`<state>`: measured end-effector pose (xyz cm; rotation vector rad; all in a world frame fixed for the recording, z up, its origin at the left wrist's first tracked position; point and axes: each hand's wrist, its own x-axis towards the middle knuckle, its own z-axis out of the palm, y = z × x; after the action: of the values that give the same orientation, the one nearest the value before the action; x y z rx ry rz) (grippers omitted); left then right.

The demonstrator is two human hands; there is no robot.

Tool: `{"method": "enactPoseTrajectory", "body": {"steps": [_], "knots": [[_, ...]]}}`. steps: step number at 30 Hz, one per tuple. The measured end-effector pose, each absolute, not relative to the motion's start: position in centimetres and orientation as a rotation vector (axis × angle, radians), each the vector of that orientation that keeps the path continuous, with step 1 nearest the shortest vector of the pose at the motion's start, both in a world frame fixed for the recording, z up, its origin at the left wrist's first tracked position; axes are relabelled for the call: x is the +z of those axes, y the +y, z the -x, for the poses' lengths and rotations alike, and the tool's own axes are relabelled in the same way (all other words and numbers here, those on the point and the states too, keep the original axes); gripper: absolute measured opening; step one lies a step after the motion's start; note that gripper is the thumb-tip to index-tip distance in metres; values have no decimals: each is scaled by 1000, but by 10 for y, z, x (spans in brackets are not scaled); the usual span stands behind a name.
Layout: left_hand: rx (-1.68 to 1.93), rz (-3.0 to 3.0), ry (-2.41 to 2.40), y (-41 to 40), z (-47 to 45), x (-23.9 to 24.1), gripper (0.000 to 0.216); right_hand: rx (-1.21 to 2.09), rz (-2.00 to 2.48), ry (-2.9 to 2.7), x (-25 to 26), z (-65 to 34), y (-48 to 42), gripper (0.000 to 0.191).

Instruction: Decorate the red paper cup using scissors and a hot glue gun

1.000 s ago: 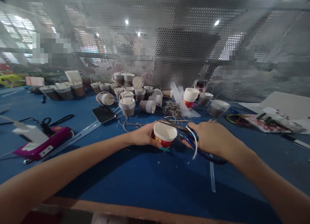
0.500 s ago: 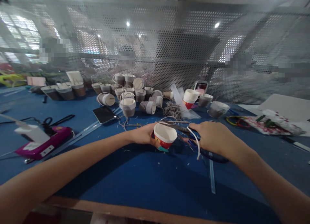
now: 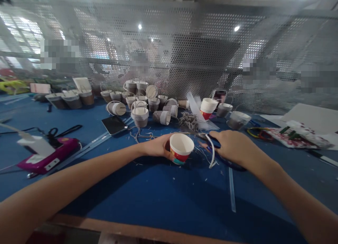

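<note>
My left hand (image 3: 158, 146) is wrapped round a small red and white paper cup (image 3: 180, 148), tilted with its white inside facing me. My right hand (image 3: 232, 145) is closed on dark-handled scissors (image 3: 211, 140), whose blades point left behind the cup's rim. A thin white strip (image 3: 212, 153) curls down from beside my right hand's fingers. Both hands hover just above the blue table (image 3: 148, 194).
Several small brown-wrapped cups with handles (image 3: 139, 103) are heaped at the back, with a stack of red and white cups (image 3: 207, 108) and a tangle of twine (image 3: 188, 121). A phone (image 3: 113, 124) and a magenta glue gun (image 3: 50, 154) lie left. A perforated metal screen (image 3: 185, 54) stands behind.
The cup has risen slightly and tilted more toward me. The scissors and my right hand shifted a little up and right; the white strip hangs a bit lower beside the cup.
</note>
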<state>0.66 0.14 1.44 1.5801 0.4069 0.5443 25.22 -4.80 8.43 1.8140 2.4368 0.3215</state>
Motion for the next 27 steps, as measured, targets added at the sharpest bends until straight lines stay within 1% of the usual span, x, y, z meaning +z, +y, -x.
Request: {"method": "enactPoseTrajectory", "body": {"steps": [6, 7, 12, 15, 23, 27], "knots": [[657, -1609, 538, 0, -7, 7, 106, 194, -1849, 2559, 88, -258, -48, 44], [679, -1624, 548, -1, -8, 5, 106, 177, -1843, 2535, 88, -257, -49, 43], [735, -1787, 545, -4, -12, 4, 84, 229, -1798, 2438, 86, -253, -53, 43], [759, -1837, 548, -6, -13, 5, 83, 293, -1819, 2420, 85, -254, -53, 47], [738, -1836, 539, -4, -11, 3, 80, 266, -1834, 2340, 85, -252, -54, 53], [718, -1828, 530, -3, -10, 5, 78, 171, -1818, 2313, 88, -247, -57, 48]]}}
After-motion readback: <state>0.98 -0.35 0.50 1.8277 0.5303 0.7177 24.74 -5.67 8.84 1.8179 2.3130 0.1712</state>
